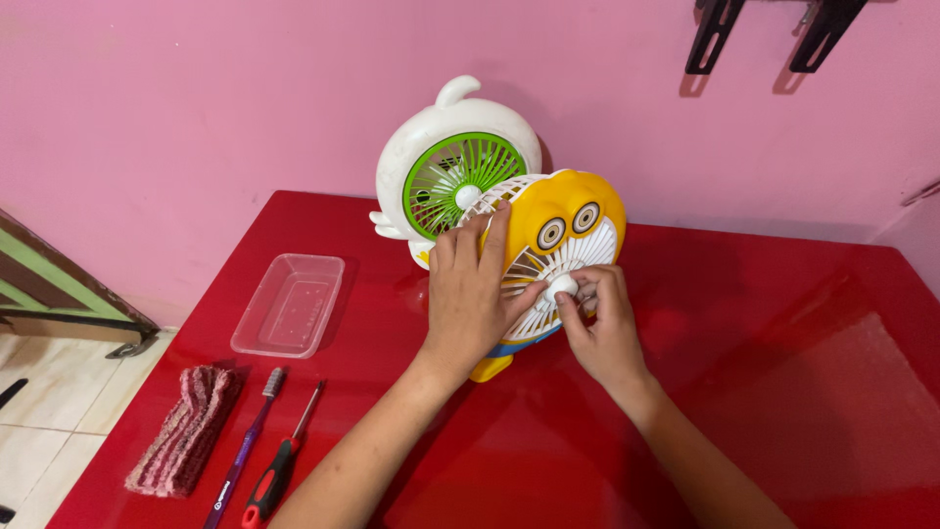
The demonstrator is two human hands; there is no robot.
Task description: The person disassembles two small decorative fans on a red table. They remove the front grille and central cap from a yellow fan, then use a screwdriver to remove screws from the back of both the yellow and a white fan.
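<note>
A small yellow toy-shaped fan (578,220) with cartoon eyes and a white front grille stands on the red table (764,323). My left hand (475,294) lies flat against the left side of its grille and holds it steady. The fingers of my right hand (597,318) pinch the white round hub (562,286) at the grille's centre. Right behind it stands a second small fan (446,157), white with a green grille, touched by neither hand.
On the table's left lie an empty clear plastic tray (289,304), a folded pinkish cloth (186,426), a purple toothbrush (247,446) and a red-and-black screwdriver (279,465). A pink wall rises behind the table. Tiled floor shows at the far left.
</note>
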